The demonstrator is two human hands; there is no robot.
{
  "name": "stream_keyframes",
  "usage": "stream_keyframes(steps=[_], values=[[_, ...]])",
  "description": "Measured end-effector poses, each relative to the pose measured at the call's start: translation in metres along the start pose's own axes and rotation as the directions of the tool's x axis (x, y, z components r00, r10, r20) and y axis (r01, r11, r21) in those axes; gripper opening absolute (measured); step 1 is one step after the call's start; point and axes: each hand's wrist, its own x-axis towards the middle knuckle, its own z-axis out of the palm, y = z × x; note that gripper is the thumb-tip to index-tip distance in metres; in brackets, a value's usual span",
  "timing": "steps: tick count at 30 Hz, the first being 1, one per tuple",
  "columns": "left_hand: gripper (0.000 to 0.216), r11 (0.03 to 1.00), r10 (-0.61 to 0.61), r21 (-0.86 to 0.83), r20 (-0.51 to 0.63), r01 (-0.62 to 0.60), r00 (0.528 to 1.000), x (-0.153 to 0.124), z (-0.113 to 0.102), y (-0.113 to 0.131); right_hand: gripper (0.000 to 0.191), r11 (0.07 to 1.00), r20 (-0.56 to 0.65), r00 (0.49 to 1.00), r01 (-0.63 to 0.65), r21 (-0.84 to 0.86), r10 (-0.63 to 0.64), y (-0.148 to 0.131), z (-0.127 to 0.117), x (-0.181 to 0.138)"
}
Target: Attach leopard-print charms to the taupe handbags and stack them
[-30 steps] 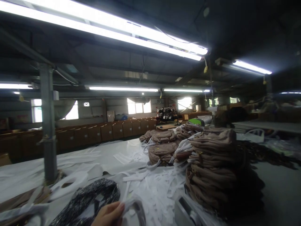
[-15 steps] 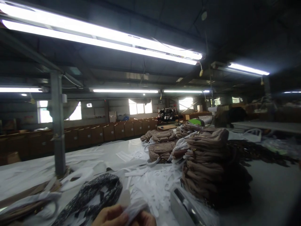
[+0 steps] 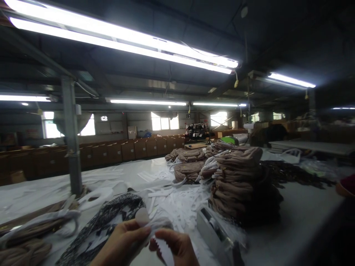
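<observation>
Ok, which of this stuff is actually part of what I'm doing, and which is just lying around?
In hand:
left hand and right hand, both pinching a white strip

Lying about:
speckled fabric
loose strips
metal dispenser
tan bag stack
boxes

head view | worn on head | faces forward, nearly level over table (image 3: 305,210) | left hand (image 3: 122,244), right hand (image 3: 176,246) close at bottom edge
</observation>
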Motion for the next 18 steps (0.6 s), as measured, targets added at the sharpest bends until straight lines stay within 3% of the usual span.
stream_keyframes(steps=[4,9,14,18], values=[[0.033,0.995,0.090,-0.038,-0.029,-0.091,0.996,-0.006,0.012,0.001,0.039,0.950,-0.056,0.986,0.135,-0.281,-0.157,-0.020,0.004,0.007],[0.031,0.943,0.331,0.097,-0.233,-0.317,0.914,-0.016,0.022,0.011,0.035,0.997,-0.082,0.996,0.033,-0.072,-0.039,-0.038,0.024,0.017],[0.033,0.930,0.365,0.103,-0.357,-0.352,0.860,-0.024,0.026,0.017,0.046,0.997,-0.060,0.998,-0.041,-0.059,0.038,-0.039,0.032,0.031],[0.036,0.938,0.337,0.049,-0.346,-0.342,0.876,-0.022,0.024,0.013,0.051,0.986,-0.073,0.996,-0.071,-0.153,0.060,-0.035,0.033,0.039]])
